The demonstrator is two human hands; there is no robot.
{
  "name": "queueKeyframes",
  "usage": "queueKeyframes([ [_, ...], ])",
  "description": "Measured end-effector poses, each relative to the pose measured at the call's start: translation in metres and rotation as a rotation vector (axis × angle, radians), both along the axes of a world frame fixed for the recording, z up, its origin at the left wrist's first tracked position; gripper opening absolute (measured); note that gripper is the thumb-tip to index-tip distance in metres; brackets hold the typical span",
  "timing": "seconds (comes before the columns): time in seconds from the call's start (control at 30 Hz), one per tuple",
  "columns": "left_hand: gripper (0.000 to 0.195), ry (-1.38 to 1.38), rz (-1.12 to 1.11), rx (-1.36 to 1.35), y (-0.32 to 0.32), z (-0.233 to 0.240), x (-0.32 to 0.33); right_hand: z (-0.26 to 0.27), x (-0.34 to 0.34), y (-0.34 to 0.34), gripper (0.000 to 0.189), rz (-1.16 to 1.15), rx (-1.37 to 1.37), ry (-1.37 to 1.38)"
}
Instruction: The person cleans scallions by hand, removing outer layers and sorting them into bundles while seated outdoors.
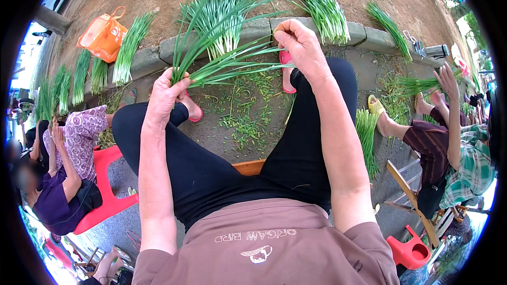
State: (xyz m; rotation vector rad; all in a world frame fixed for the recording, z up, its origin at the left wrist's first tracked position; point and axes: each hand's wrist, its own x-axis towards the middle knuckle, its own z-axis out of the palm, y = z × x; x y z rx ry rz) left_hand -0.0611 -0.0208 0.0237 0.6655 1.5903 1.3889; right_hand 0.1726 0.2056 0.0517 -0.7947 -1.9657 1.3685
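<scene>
My left hand point(168, 89) grips a loose bunch of garlic chives point(210, 59) near its lower ends, above my left knee. The long green leaves fan out upward and to the right. My right hand point(301, 49) is raised at the bunch's right side, thumb and fingers pinched together at what looks like a leaf tip; the fingers partly hide it. Beyond my hands, a thick pile of garlic chives point(225, 23) leans on the stone kerb point(253, 29), white ends toward me. Green and yellowed trimmings point(247, 113) litter the pavement between my feet.
More chive bundles lie along the kerb, at left point(132, 47) and right point(326, 16). An orange bag point(105, 37) stands at left. Another bundle point(366, 138) lies by my right leg. Seated people flank me, one at left on a red plastic chair point(107, 190); the right one's hand point(447, 81) is near chives.
</scene>
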Motion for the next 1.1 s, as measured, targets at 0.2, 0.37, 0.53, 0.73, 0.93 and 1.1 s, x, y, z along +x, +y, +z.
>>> queueKeyframes([
  [0.2,0.011,0.01,0.004,-0.016,0.001,0.003,0.003,-0.005,-0.004,0.0,0.014,-0.014,-0.329,0.187],
  [0.37,0.011,0.005,0.027,-0.004,0.0,0.002,0.001,-0.002,-0.004,0.003,0.018,-0.113,-0.451,0.376],
  [0.53,0.011,-0.007,0.057,0.003,0.001,0.005,0.004,0.0,-0.008,-0.001,0.012,-0.14,-0.248,0.313],
  [0.73,0.011,0.006,0.05,-0.008,0.0,0.001,0.001,-0.002,-0.011,-0.007,0.022,-0.017,0.303,0.117],
  [0.93,0.013,0.021,0.042,-0.025,-0.001,0.001,-0.001,-0.004,-0.012,-0.012,0.011,-0.038,0.464,-0.044],
  [1.1,0.013,0.019,0.039,-0.02,-0.002,0.0,-0.002,0.0,-0.013,-0.014,0.009,-0.086,0.451,-0.117],
])
